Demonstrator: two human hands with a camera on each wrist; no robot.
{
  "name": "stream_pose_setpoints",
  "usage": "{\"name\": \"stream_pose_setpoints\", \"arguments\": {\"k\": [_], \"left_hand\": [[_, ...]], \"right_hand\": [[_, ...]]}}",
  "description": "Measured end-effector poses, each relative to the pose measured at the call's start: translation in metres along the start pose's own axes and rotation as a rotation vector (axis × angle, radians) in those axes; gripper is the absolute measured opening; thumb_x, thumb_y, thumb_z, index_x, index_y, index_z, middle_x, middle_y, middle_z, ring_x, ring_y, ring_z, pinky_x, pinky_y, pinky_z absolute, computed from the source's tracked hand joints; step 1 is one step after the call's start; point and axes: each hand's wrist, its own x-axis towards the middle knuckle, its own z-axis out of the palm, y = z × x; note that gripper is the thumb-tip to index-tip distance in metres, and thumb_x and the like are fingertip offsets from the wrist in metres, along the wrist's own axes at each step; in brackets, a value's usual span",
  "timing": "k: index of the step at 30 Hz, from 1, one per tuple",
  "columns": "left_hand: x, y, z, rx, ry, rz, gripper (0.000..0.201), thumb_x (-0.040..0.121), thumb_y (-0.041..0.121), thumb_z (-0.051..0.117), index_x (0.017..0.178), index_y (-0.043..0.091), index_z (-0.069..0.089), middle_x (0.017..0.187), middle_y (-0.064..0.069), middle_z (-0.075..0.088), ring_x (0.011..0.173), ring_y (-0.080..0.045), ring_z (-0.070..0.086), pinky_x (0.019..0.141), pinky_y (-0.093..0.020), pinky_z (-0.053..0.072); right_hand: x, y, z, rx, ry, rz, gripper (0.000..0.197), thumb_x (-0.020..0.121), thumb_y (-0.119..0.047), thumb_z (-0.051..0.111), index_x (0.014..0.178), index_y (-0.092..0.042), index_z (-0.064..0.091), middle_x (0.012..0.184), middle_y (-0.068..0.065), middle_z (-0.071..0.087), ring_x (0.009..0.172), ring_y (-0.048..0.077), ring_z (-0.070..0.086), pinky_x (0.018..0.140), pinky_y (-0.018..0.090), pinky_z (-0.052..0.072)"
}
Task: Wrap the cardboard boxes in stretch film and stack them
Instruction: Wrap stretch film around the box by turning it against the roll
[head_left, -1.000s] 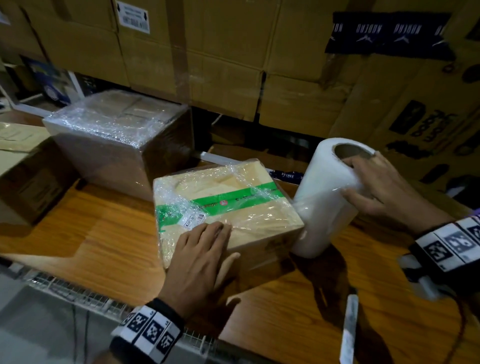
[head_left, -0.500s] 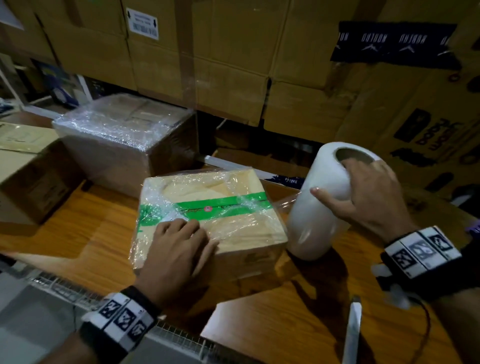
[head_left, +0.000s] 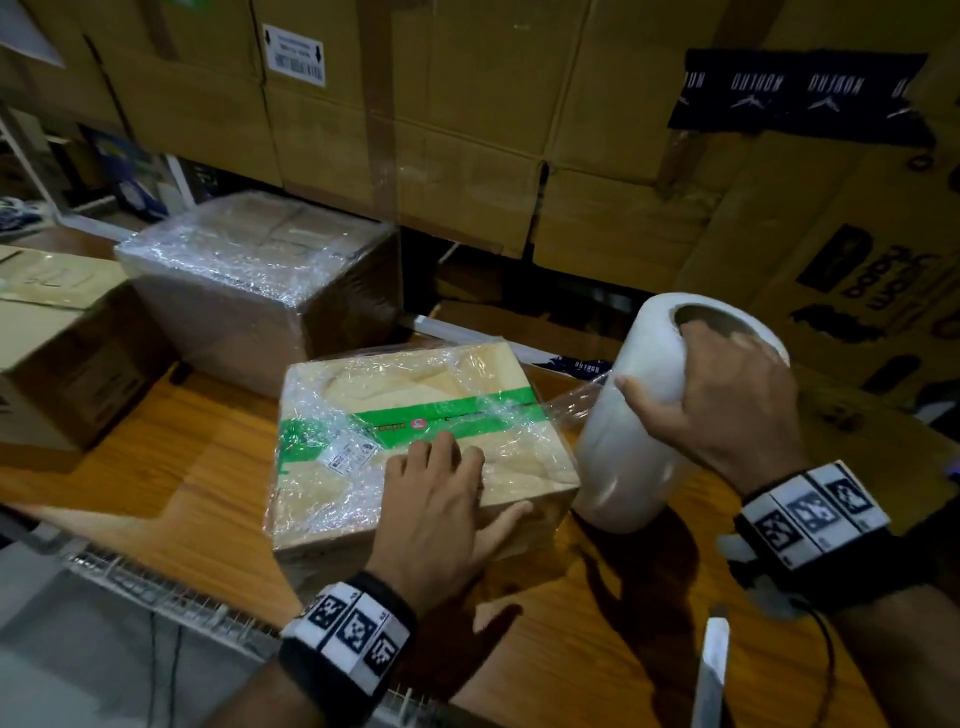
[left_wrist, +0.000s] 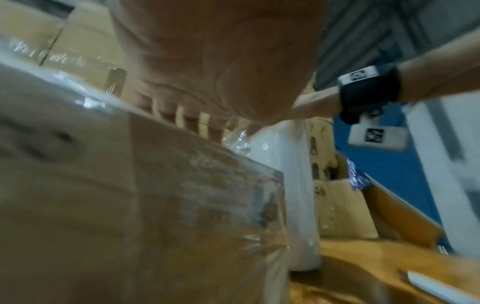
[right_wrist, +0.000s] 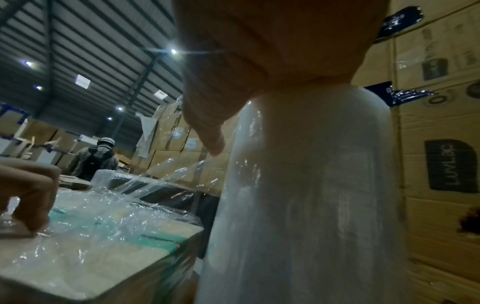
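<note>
On the wooden surface, a green-taped box is sitting partly wrapped; left hand is pressing flat on its top, right hand is gripping the film roll just right of it. Risk: stretched film tearing or box sliding if pulled hard.

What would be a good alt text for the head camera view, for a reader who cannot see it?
A left hand presses flat on a green-taped cardboard box partly covered in stretch film, while the right hand grips a white stretch film roll beside it on a wooden table. A fully wrapped box stands behind, before stacked cartons.
</note>
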Motion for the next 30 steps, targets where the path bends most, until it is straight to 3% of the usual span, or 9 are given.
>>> {"name": "stream_pose_setpoints", "arguments": {"k": [5, 10, 15, 17, 19, 22, 25, 28, 30], "left_hand": [[-0.009, -0.032, 0.010, 0.046, 0.013, 0.201, 0.052, 0.098, 0.071, 0.046, 0.111, 0.022, 0.057, 0.114, -0.004, 0.056, 0.098, -0.023, 0.051, 0.082, -0.042, 0.045], [-0.018, -0.067, -0.005, 0.017, -0.018, 0.362, 0.046, 0.105, 0.063, 0.043, 0.116, 0.024, 0.063, 0.119, 0.000, 0.057, 0.099, -0.021, 0.052, 0.084, -0.038, 0.042], [-0.014, -0.041, -0.017, -0.030, 0.030, 0.158, 0.049, 0.100, 0.069, 0.044, 0.103, 0.022, 0.057, 0.108, 0.000, 0.052, 0.092, -0.017, 0.044, 0.079, -0.037, 0.043], [-0.012, -0.010, -0.014, -0.150, 0.123, 0.076, 0.040, 0.097, 0.056, 0.056, 0.110, 0.019, 0.057, 0.114, -0.004, 0.051, 0.097, -0.017, 0.046, 0.082, -0.036, 0.048], [-0.008, 0.020, -0.007, -0.224, 0.137, 0.027, 0.053, 0.093, 0.059, 0.057, 0.126, 0.018, 0.057, 0.128, -0.007, 0.050, 0.113, -0.020, 0.048, 0.096, -0.040, 0.049], [0.003, 0.048, 0.005, -0.083, 0.006, -0.083, 0.081, 0.087, 0.084, 0.043, 0.133, 0.018, 0.055, 0.136, -0.014, 0.051, 0.122, -0.030, 0.049, 0.103, -0.051, 0.046], [0.023, 0.049, 0.016, 0.078, -0.165, -0.161, 0.095, 0.080, 0.096, 0.027, 0.132, 0.020, 0.047, 0.130, -0.014, 0.045, 0.112, -0.032, 0.045, 0.096, -0.050, 0.043], [0.039, 0.045, 0.013, 0.168, -0.227, -0.150, 0.084, 0.083, 0.090, 0.032, 0.130, 0.021, 0.041, 0.130, -0.013, 0.040, 0.106, -0.030, 0.043, 0.089, -0.046, 0.041], [0.035, 0.046, 0.011, 0.159, -0.239, -0.117, 0.074, 0.087, 0.082, 0.036, 0.128, 0.021, 0.039, 0.128, -0.011, 0.039, 0.107, -0.030, 0.042, 0.091, -0.046, 0.041]], "right_hand": [[-0.002, 0.028, -0.008, 0.030, -0.121, -0.155, 0.076, 0.085, -0.067, 0.052, 0.130, -0.005, 0.058, 0.109, 0.017, 0.071, 0.095, 0.035, 0.067, 0.084, 0.045, 0.053], [0.010, 0.014, -0.007, -0.082, -0.087, -0.073, 0.077, 0.084, -0.080, 0.057, 0.115, -0.009, 0.062, 0.094, 0.013, 0.071, 0.082, 0.032, 0.066, 0.071, 0.041, 0.053], [0.005, 0.001, 0.006, -0.020, -0.027, 0.032, 0.081, 0.080, -0.075, 0.066, 0.117, -0.002, 0.062, 0.103, 0.020, 0.069, 0.092, 0.039, 0.065, 0.083, 0.049, 0.051], [0.007, 0.001, 0.001, 0.012, -0.068, 0.020, 0.078, 0.082, -0.067, 0.065, 0.122, -0.001, 0.059, 0.105, 0.022, 0.069, 0.092, 0.040, 0.065, 0.084, 0.050, 0.053], [0.010, 0.002, -0.004, 0.045, -0.124, 0.035, 0.073, 0.083, -0.057, 0.065, 0.126, 0.001, 0.056, 0.105, 0.022, 0.067, 0.092, 0.040, 0.064, 0.087, 0.050, 0.052], [0.011, 0.003, -0.011, 0.095, -0.159, 0.024, 0.067, 0.084, -0.045, 0.061, 0.132, 0.000, 0.051, 0.101, 0.019, 0.064, 0.089, 0.037, 0.060, 0.088, 0.048, 0.048], [0.006, 0.008, -0.013, 0.115, -0.199, -0.015, 0.059, 0.089, -0.033, 0.062, 0.135, 0.000, 0.048, 0.105, 0.020, 0.064, 0.091, 0.033, 0.054, 0.089, 0.046, 0.044], [-0.002, 0.025, -0.010, 0.125, -0.244, -0.088, 0.068, 0.097, -0.047, 0.048, 0.150, -0.004, 0.041, 0.137, 0.021, 0.059, 0.121, 0.037, 0.055, 0.110, 0.050, 0.039], [-0.004, 0.035, -0.009, 0.095, -0.213, -0.114, 0.074, 0.098, -0.061, 0.041, 0.154, -0.012, 0.041, 0.143, 0.015, 0.059, 0.129, 0.035, 0.056, 0.111, 0.050, 0.041]]}}
